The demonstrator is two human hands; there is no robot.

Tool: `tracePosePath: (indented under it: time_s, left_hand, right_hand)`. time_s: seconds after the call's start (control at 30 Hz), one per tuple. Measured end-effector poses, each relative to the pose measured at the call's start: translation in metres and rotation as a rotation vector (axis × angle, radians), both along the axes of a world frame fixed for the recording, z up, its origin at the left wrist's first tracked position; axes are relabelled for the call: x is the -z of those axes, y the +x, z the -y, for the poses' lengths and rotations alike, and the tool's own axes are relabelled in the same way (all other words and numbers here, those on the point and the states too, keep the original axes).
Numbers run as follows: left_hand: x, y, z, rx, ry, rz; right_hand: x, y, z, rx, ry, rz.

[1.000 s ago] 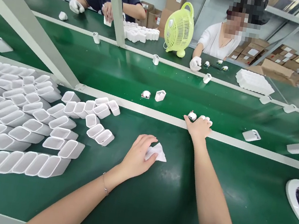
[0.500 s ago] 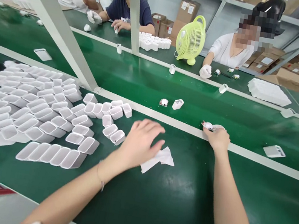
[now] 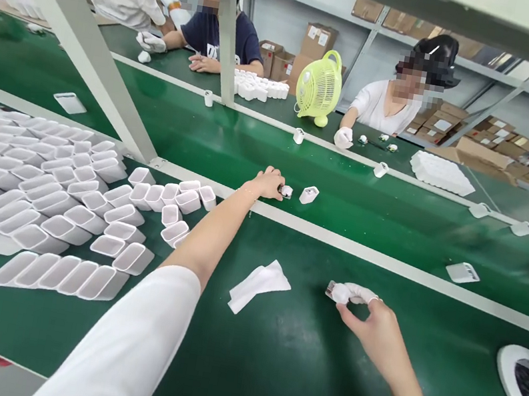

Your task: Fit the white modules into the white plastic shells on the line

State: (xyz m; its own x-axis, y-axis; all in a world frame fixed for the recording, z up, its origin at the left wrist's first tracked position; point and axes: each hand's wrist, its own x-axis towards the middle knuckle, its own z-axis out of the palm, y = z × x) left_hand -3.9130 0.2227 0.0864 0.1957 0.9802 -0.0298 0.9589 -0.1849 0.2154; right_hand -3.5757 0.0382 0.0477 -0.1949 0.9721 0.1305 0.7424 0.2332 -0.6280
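My left hand (image 3: 268, 184) stretches over the rail onto the green conveyor belt, its fingers closed at the left end of a small white electronic part (image 3: 286, 191). Just right of that part stands a white oval housing (image 3: 309, 195). Above the near worktop, my right hand (image 3: 371, 314), with white covers on its fingers, pinches a similar small electronic part (image 3: 334, 291) with a metallic end. Between my arms a folded white cloth or tissue (image 3: 260, 285) lies on the worktop. Many open white housings (image 3: 67, 226) stand in rows to the left, some hidden by my left arm.
A pale rail (image 3: 329, 234) separates the worktop from the belt, and a slanted metal post (image 3: 100, 56) rises at left. A round white-rimmed dish (image 3: 509, 374) is at right. Across the belt, co-workers sit near a green fan (image 3: 319, 89); white housings (image 3: 462, 272) lie along the belt.
My left hand has moved from above the cloth, forward onto the belt, to the small electronic part. My right hand has drawn back from the rail over the worktop, still holding its part.
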Motion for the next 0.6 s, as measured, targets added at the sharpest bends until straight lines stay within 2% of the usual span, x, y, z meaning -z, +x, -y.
tracePosePath:
  time_s: [0.1,0.2,0.27,0.37,0.5,0.6]
  left_hand:
    - [0.002,0.004,0.001,0.008,0.031,0.008]
    - [-0.009,0.009,0.012,0.024,0.050,0.026]
    - [-0.017,0.012,0.030,0.048,0.080,0.044]
    - [-0.019,0.014,0.077,0.110,0.137,0.054]
    - [-0.010,0.015,0.161,0.174,0.171,0.008]
    - [-0.012,0.011,0.217,0.171,0.193,-0.032]
  right_hand:
    - [0.006,0.008,0.002,0.040,-0.022,-0.012]
    - [0.008,0.007,0.004,0.046,-0.006,-0.030]
    - [0.008,0.006,0.006,0.039,0.018,-0.043]
    - [0.008,0.003,0.010,0.024,0.046,-0.062]
    - [0.011,-0.008,0.012,-0.026,0.071,-0.058]
    - [0.015,-0.017,0.014,-0.059,0.085,-0.037]
